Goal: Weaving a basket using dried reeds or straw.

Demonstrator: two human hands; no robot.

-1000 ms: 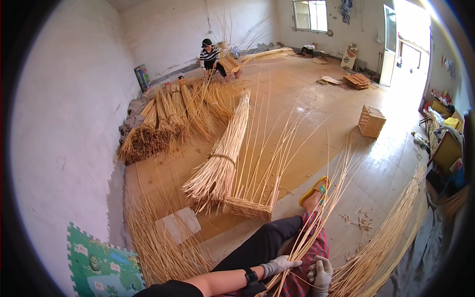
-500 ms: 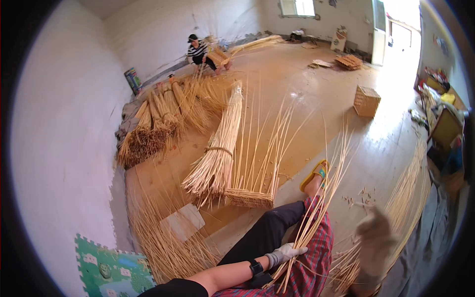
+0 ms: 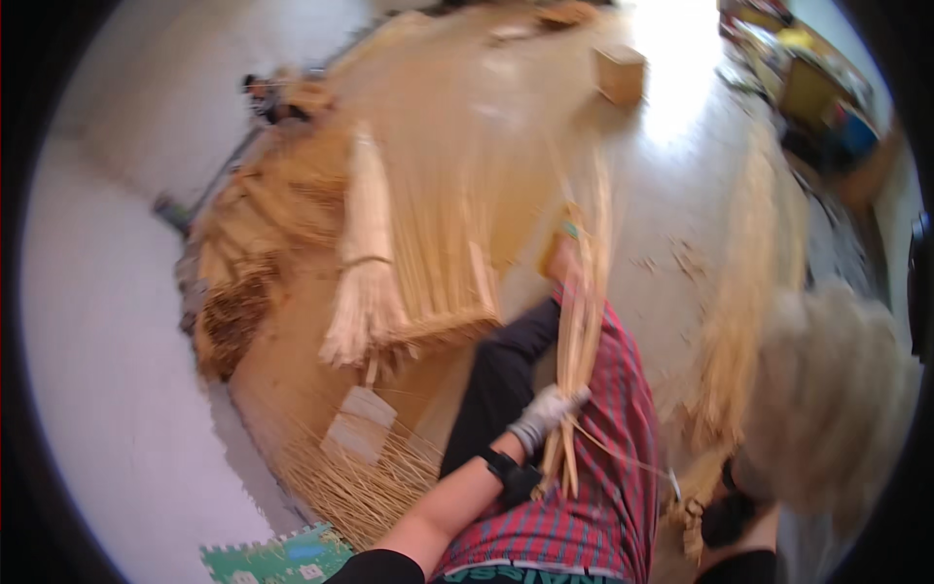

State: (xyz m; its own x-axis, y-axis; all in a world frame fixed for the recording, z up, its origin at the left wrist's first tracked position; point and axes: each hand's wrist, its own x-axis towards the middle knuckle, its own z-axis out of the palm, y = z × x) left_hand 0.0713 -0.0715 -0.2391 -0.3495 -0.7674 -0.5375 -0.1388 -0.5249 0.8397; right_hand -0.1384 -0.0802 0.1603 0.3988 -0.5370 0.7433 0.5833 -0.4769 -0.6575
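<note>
My left hand [image 3: 551,410], in a pale glove, is closed round a bunch of pale reeds [image 3: 581,326] lying lengthwise over the red plaid cloth [image 3: 623,370] on my leg. My right hand [image 3: 822,399], also gloved, is a large blur at the right, above a dark band on the wrist; its fingers cannot be made out. It is near loose long reeds [image 3: 739,292] on the floor. Ahead of my dark-trousered leg lie a tied sheaf of reeds [image 3: 360,292] and a woven piece [image 3: 448,326] with upright stakes.
A person [image 3: 277,102] crouches by heaped reed bundles [image 3: 248,234] along the left wall. A woven box [image 3: 620,76] stands farther off, near the bright doorway. Piled furniture and cloths [image 3: 812,88] line the right wall. A pale board [image 3: 360,419] and a green foam mat [image 3: 263,555] lie at lower left.
My right hand has left the reeds on my lap and swung right and up. The view has tipped, blurring the room. My left hand still grips the bunch, now higher in the picture.
</note>
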